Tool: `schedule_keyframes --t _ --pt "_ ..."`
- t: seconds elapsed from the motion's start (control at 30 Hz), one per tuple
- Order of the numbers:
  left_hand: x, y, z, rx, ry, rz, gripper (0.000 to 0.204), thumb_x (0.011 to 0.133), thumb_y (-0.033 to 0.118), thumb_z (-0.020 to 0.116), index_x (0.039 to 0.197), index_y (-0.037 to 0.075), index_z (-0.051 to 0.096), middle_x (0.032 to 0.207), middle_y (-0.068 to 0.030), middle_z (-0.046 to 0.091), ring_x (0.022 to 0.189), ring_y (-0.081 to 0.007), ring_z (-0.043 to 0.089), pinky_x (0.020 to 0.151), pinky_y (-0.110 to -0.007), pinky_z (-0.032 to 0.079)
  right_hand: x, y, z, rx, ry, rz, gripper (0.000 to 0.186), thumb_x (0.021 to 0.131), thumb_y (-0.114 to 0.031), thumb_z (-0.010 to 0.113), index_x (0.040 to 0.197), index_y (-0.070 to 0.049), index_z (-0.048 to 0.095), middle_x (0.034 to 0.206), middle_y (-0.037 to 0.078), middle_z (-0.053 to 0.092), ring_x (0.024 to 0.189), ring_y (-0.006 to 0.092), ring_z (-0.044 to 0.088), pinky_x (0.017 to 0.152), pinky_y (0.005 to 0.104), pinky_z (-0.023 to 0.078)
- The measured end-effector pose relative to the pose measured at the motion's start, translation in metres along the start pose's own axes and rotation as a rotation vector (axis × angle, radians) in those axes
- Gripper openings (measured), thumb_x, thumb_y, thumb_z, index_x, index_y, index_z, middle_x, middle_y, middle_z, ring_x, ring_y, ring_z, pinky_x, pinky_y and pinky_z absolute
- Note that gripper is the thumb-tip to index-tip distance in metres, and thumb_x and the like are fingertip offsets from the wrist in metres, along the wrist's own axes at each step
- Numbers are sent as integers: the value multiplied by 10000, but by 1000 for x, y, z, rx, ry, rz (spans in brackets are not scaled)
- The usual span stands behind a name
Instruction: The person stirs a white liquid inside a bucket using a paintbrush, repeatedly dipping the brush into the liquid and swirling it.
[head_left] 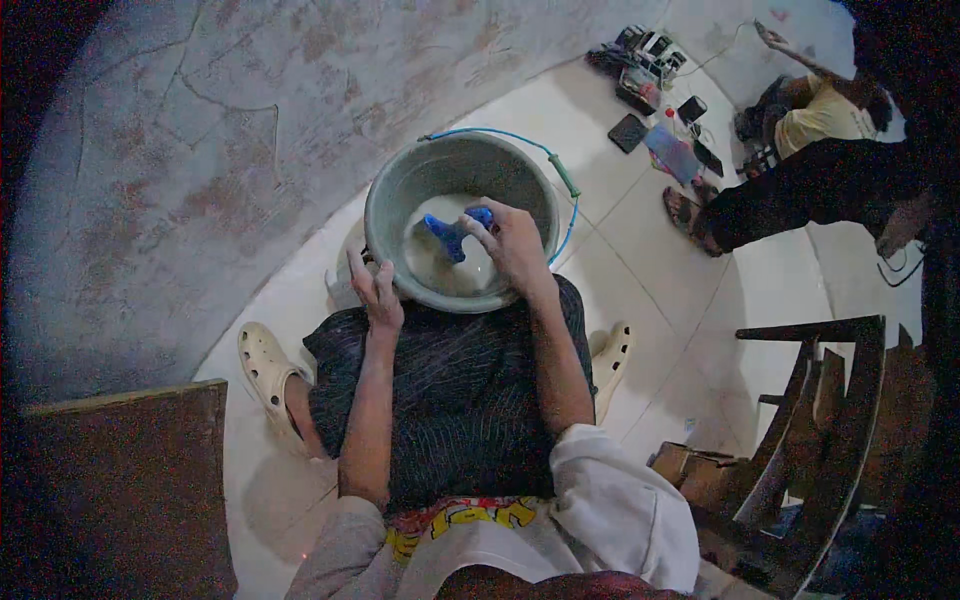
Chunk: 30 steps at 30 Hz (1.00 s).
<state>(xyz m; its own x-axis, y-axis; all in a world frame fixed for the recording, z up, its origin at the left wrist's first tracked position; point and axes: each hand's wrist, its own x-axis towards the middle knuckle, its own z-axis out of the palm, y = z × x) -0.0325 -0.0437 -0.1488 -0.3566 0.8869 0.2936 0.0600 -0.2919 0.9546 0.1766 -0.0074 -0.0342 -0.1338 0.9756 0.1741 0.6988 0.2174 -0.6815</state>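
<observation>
A grey bucket [382, 190] stands on the floor between my feet, with whitish stuff [425, 262] at its bottom. Over its mouth, my right hand [518, 245] grips a bright blue branched piece [446, 236]; its exact kind is unclear, and my fingers cover its right end. At the bucket's near left rim is my left hand [378, 292], fingers apart and pointing up, holding nothing. Pale dust coats the fingers of both hands. The blue wire handle [480, 130] with its green grip [564, 176] lies over to the bucket's right side.
A patchy grey wall [240, 130] rises ahead and left. Brown board [125, 480] stands at lower left, dark wooden furniture [850, 400] at right. Tools and devices [650, 75] lie on the white tiles [640, 250] at upper right, near two other people [815, 120].
</observation>
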Motion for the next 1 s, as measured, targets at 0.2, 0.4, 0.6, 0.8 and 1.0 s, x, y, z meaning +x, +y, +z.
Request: schedule_keyframes --t 0.2,0.4,0.6,0.8,1.0 --pt "-5 -9 -7 154 33 43 623 893 288 552 1348 -118 429 1283 -268 530 1198 -377 495 1063 -458 348 -2 -1 4 -220 182 156 337 952 -372 600 974 -37 629 883 208 688 806 412 671 737 511 526" --pt "-3 -8 -4 174 38 18 610 883 287 556 1332 -109 446 1311 -266 511 1236 -394 465 1080 -475 323 -2 8 6 -281 70 69 329 954 -342 600 944 -13 615 823 230 667 791 422 660 731 507 517" --pt "2 -4 -2 56 -2 42 559 882 272 552 1298 -93 470 1240 -257 531 1198 -393 480 1061 -466 338 -1 -1 -2 139 -152 -40 291 936 -276 671 973 13 665 803 199 685 689 233 663 685 377 507" --pt "0 -9 0 -23 40 7 525 875 269 551 1257 -83 481 1176 -220 537 1123 -350 498 1030 -449 356 -2 -5 3 77 2 -44 274 926 -285 679 987 -18 677 851 201 691 744 311 680 720 407 516" --pt "5 11 2 46 -12 63 509 851 288 543 1226 -54 499 1135 -195 537 1101 -330 501 1020 -427 363 -1 1 5 -212 154 78 269 941 -292 633 1060 -51 655 915 218 686 868 420 657 736 495 507"
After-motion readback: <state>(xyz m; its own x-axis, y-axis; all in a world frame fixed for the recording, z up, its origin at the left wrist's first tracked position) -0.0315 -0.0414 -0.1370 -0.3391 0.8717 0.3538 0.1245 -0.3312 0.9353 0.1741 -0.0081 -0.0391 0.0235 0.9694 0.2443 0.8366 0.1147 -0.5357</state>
